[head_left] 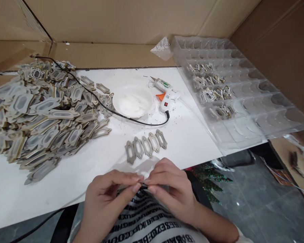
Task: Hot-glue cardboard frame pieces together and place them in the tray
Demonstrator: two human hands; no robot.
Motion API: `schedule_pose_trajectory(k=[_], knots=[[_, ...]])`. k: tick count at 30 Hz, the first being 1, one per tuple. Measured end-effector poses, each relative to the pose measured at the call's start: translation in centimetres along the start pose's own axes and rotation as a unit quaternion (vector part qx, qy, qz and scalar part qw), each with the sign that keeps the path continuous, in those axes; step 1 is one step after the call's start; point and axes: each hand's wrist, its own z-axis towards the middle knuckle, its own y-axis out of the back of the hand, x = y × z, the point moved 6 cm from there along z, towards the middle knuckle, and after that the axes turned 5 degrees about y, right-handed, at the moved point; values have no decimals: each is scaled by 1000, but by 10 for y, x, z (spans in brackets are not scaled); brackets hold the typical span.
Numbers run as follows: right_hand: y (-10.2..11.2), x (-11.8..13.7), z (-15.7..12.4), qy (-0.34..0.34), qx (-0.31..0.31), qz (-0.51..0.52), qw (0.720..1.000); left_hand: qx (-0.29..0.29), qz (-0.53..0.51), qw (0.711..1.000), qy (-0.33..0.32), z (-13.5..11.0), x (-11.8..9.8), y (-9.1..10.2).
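My left hand [108, 195] and my right hand [169, 185] meet fingertip to fingertip just below the front edge of the white table [192, 135]. Both pinch something small and thin that I cannot make out. Just beyond the fingers, a row of several grey-brown frame-shaped cutouts [146, 145] lies on the table, overlapping one another. A big heap of similar cutouts [43, 111] covers the left part of the table.
A white glue gun [165, 94] lies at the centre back, its black cord [96, 99] running left over the heap. A white round dish [133, 101] sits beside it. A clear compartment tray [245, 91] on the right holds some small pieces. Cardboard walls stand behind.
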Motion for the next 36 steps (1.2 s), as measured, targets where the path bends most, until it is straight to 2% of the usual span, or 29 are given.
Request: schedule_pose_trajectory(k=[4,8,10,12,14,16,18,20,26,32,36], knots=[[6,-6,-4,-46,-56,5,997,31,-5,999,-19,0,-1,-7],[7,-3,-2,-21,-28,6,999,30,36,998,-46,-1,-2,-6],[13,-3,0,-3,-25,-29,999,18,79,994,-79,-1,-3,-3],[25,-6,3,27,-36,-122,991,-4,129,985,-114,-1,-6,3],[40,-9,6,74,-55,-284,954,-40,165,977,-128,-2,-7,11],[49,-15,10,118,-61,-426,895,-87,183,972,-116,-5,-6,22],[52,-21,13,155,-35,-494,855,-125,194,968,-99,-8,-4,32],[50,-26,15,181,-8,-525,832,-148,207,963,-86,-13,-2,39],[45,-30,20,206,31,-562,801,-201,237,948,-71,-20,0,52],[42,-34,19,212,58,-567,794,-196,229,950,-84,-21,-3,51],[39,-33,20,215,89,-574,785,-200,222,953,-49,-21,-2,50]])
